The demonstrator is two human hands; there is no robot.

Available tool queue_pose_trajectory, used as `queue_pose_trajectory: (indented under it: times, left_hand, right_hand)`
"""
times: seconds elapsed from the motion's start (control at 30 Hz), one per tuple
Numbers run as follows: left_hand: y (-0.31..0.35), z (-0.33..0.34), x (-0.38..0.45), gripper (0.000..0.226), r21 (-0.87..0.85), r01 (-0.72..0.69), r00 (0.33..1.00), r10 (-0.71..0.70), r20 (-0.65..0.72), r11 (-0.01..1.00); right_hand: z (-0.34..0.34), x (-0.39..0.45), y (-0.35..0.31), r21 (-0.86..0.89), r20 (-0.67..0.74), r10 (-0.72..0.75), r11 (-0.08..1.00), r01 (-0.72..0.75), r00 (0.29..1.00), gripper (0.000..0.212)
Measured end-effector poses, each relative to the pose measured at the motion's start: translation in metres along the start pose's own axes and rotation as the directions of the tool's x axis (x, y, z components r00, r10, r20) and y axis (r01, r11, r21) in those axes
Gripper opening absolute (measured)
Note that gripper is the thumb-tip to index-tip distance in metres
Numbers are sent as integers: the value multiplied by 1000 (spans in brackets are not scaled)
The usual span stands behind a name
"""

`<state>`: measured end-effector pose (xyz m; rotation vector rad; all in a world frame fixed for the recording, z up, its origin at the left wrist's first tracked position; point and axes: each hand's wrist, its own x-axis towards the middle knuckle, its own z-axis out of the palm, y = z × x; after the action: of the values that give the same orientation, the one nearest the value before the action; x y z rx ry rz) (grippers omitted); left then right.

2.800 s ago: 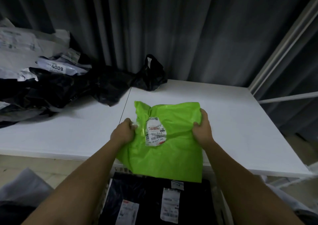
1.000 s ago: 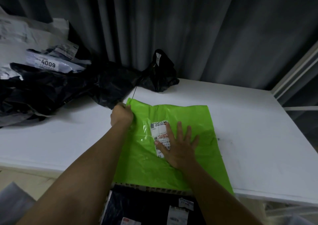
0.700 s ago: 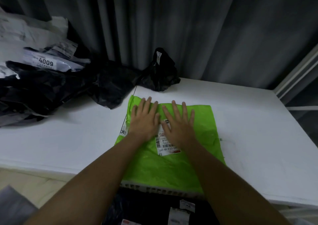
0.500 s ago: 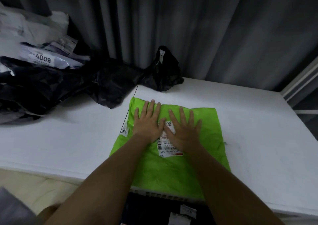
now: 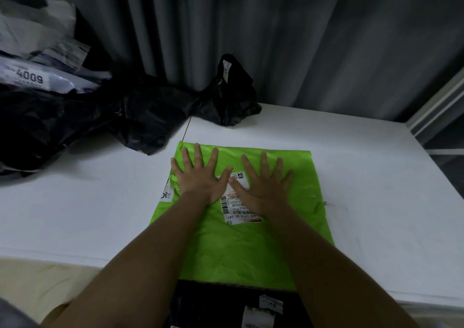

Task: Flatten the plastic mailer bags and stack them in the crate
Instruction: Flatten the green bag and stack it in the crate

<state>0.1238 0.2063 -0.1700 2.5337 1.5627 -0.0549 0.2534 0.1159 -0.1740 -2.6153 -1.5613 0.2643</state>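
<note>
A bright green mailer bag (image 5: 251, 247) lies flat on the white table (image 5: 75, 207), its near edge hanging over the table's front. A white shipping label (image 5: 237, 208) sits near its middle. My left hand (image 5: 198, 174) presses flat on the bag's upper left part, fingers spread. Beside it my right hand (image 5: 263, 184) presses flat, fingers spread, partly covering the label. Below the table's front edge the crate's inside shows black mailers with white labels (image 5: 261, 310); the crate's walls are hidden.
A heap of crumpled black and grey-white mailer bags (image 5: 62, 112) fills the table's left back, one tagged 4009. A single black bag (image 5: 228, 96) stands at the back centre. Grey curtains hang behind. A white frame (image 5: 437, 101) runs along the right.
I laid the green bag down on the table and changed from gripping its sides to pressing it. Over the last half second both hands spread wider apart on it.
</note>
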Motion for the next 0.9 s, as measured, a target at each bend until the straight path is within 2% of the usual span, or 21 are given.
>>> queue_pose_trajectory:
  times: [0.2, 0.33, 0.47, 0.57, 0.67, 0.9]
  left_hand:
    - [2, -7, 0, 74, 9, -3, 997, 2, 82, 1000]
    - [-10, -29, -2, 68, -169, -29, 978, 63, 198, 985]
    - [-29, -49, -42, 63, -129, -154, 982, 166, 91, 980]
    - [-24, -49, -83, 60, -98, -208, 969, 219, 112, 973]
    - [-7, -34, -113, 57, -87, -237, 959, 248, 137, 968]
    - [-9, 7, -120, 63, 8, -205, 978, 205, 35, 979]
  right_hand:
    - [-3, 0, -1, -22, 23, 3, 1000, -3, 1000, 78]
    - [-13, -3, 1, -67, 61, -12, 998, 17, 998, 77]
    - [-32, -35, 7, 50, 38, -59, 997, 57, 998, 74]
    - [-40, -72, 11, 57, 70, -104, 993, 100, 992, 75]
    - [-35, -100, 10, 60, 88, -114, 992, 109, 990, 78]
    - [-1, -116, 13, -32, 70, -3, 999, 6, 998, 72]
